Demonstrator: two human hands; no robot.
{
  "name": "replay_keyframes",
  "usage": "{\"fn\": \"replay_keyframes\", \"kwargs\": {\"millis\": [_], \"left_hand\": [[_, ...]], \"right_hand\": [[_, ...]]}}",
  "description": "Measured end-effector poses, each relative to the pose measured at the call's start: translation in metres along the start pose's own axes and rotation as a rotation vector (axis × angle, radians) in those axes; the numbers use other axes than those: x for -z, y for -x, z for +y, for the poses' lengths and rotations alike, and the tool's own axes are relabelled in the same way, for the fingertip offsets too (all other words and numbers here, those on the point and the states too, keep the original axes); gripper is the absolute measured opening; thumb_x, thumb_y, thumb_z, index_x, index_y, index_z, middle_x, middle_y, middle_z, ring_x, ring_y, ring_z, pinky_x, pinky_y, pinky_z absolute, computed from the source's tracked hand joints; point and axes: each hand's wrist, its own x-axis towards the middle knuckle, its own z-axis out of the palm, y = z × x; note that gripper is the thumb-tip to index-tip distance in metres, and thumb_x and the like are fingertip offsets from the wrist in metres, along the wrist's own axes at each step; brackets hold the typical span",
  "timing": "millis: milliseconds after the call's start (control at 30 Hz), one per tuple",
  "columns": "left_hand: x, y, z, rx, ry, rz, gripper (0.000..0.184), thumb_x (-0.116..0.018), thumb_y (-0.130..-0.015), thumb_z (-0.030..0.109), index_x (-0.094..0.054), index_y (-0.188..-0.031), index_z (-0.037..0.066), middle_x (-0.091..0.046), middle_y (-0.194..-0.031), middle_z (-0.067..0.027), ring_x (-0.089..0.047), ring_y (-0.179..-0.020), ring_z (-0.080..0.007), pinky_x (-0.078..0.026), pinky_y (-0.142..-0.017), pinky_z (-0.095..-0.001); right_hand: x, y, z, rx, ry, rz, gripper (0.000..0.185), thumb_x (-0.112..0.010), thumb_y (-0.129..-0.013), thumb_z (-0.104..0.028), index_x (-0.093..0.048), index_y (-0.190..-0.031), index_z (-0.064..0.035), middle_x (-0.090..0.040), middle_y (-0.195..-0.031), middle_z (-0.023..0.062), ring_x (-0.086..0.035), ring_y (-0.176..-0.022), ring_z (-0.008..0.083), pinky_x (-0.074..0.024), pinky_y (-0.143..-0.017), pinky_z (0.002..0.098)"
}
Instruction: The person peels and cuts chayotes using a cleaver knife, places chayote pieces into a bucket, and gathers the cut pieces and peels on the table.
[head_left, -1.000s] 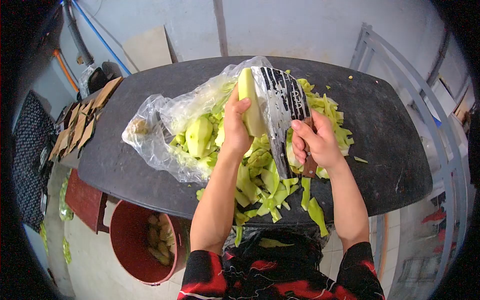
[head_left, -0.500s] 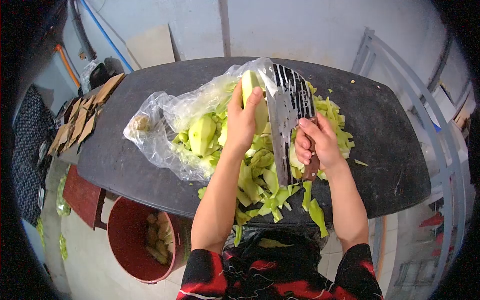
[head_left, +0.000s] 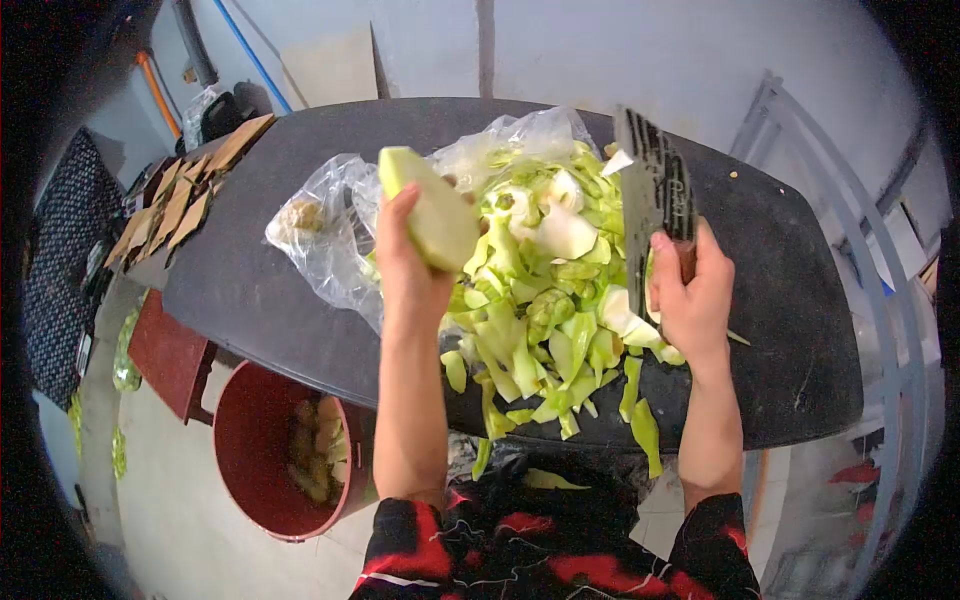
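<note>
My left hand (head_left: 408, 255) grips a pale green peeled vegetable (head_left: 438, 212), raised above the table and tilted, one flat end facing up. Wrapped round the handle of a cleaver (head_left: 655, 185), my right hand (head_left: 695, 295) holds the wide dark blade nearly upright, apart from the vegetable. A whitish scrap (head_left: 617, 162) clings near the blade's upper edge. Between and below my hands lies a heap of green peelings (head_left: 555, 300), with a few strips hanging over the near table edge. Behind my left hand, a clear plastic bag (head_left: 345, 200) lies partly under the heap.
The dark table (head_left: 790, 330) has rounded edges. Below its left side stand a red bucket (head_left: 235, 450) with scraps inside and a dark red stool (head_left: 165, 355). Cardboard pieces (head_left: 185, 205) lie to the left. A grey metal frame (head_left: 880, 250) rises at the right.
My left hand has moved left with the vegetable and turned it. The cleaver has moved right, away from it, uncovering more of the heap. The view has shifted slightly.
</note>
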Motion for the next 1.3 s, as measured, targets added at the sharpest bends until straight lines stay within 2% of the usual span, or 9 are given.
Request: {"fn": "replay_keyframes", "kwargs": {"millis": [200,367,567,700,767,833,967,1067,1300], "left_hand": [[0.108,0.059,0.076,-0.184,-0.025,0.069,0.070,-0.053,-0.089,0.048,-0.038,-0.142,0.005,-0.055,-0.128,-0.0228,-0.061,-0.108,-0.0386,-0.057,-0.079,-0.0549],[0.268,0.111,0.135,-0.413,-0.349,0.600,0.059,-0.055,-0.093,0.037,-0.040,-0.141,0.006,-0.059,-0.118,-0.0158,-0.063,-0.103,-0.0311,-0.056,-0.079,-0.0451],[0.438,0.201,0.082,0.223,-0.622,0.701,0.044,-0.070,-0.084,0.043,-0.066,-0.101,0.003,-0.062,-0.087,-0.0041,-0.060,-0.074,-0.0180,-0.049,-0.066,-0.0325],[0.599,0.269,-0.008,0.672,-0.816,0.611,0.036,-0.065,-0.087,0.035,-0.066,-0.101,0.002,-0.064,-0.083,-0.0082,-0.058,-0.061,-0.0209,-0.047,-0.056,-0.0354],[0.496,0.260,0.018,0.954,-0.878,0.661,0.034,-0.062,-0.088,0.033,-0.065,-0.102,0.002,-0.063,-0.084,-0.0095,-0.059,-0.061,-0.0226,-0.047,-0.054,-0.0379],[0.426,0.238,0.041,0.809,-0.916,0.690,0.034,-0.058,-0.089,0.032,-0.065,-0.101,0.001,-0.062,-0.080,-0.0104,-0.059,-0.058,-0.0233,-0.046,-0.050,-0.0396],[0.467,0.191,0.080,-0.094,-1.201,0.685,0.019,-0.060,-0.086,0.016,-0.066,-0.088,-0.002,-0.062,-0.081,-0.0051,-0.055,-0.070,-0.0142,-0.045,-0.062,-0.0311],[0.394,0.157,0.120,-0.043,-0.966,0.721,0.037,-0.064,-0.091,0.021,-0.061,-0.121,-0.001,-0.064,-0.092,-0.0046,-0.059,-0.081,-0.0130,-0.048,-0.068,-0.0297],[0.326,0.147,0.140,0.133,-1.156,0.662,0.049,-0.062,-0.092,0.030,-0.056,-0.131,0.001,-0.065,-0.112,-0.0105,-0.063,-0.082,-0.0163,-0.049,-0.064,-0.0292]], "right_hand": [[0.000,0.002,-0.007,-0.156,-0.254,-0.099,0.010,-0.058,-0.096,-0.010,-0.052,-0.092,-0.0035,-0.050,-0.054,-0.0025,-0.045,-0.043,0.0045,-0.0332,-0.039,0.0241],[0.003,0.000,-0.006,-0.149,-0.289,-0.120,0.012,-0.058,-0.097,-0.011,-0.051,-0.090,-0.0037,-0.049,-0.054,-0.0019,-0.045,-0.043,0.0045,-0.0345,-0.039,0.0236],[-0.004,0.004,-0.011,-0.086,-0.343,-0.093,0.014,-0.058,-0.097,-0.013,-0.051,-0.090,-0.0035,-0.050,-0.055,-0.0018,-0.046,-0.044,0.0052,-0.0367,-0.041,0.0233],[-0.006,0.004,-0.014,0.064,-0.427,0.051,0.013,-0.057,-0.097,-0.011,-0.052,-0.089,-0.0018,-0.051,-0.055,0.0003,-0.048,-0.045,0.0072,-0.0379,-0.043,0.0247],[0.000,-0.003,-0.018,0.053,0.029,0.027,0.017,-0.060,-0.094,-0.011,-0.052,-0.086,0.0007,-0.053,-0.054,0.0052,-0.048,-0.043,0.0129,-0.0379,-0.044,0.0296],[0.008,-0.007,-0.022,0.100,0.364,-0.088,0.019,-0.062,-0.092,-0.012,-0.052,-0.085,0.0016,-0.054,-0.055,0.0098,-0.050,-0.044,0.0183,-0.0381,-0.046,0.0339],[0.006,0.001,-0.012,0.068,0.269,0.006,0.019,-0.063,-0.092,-0.014,-0.052,-0.086,-0.0001,-0.055,-0.055,0.0093,-0.053,-0.045,0.0160,-0.0380,-0.046,0.0335],[0.006,0.000,-0.007,-0.004,0.078,0.018,0.016,-0.062,-0.094,-0.014,-0.054,-0.087,-0.0018,-0.054,-0.054,0.0009,-0.049,-0.046,0.0060,-0.0355,-0.043,0.0286],[0.004,0.005,-0.003,-0.111,-0.014,-0.037,0.018,-0.059,-0.097,-0.020,-0.054,-0.090,-0.0051,-0.048,-0.057,-0.0023,-0.045,-0.046,0.0062,-0.0367,-0.043,0.0243]]}}
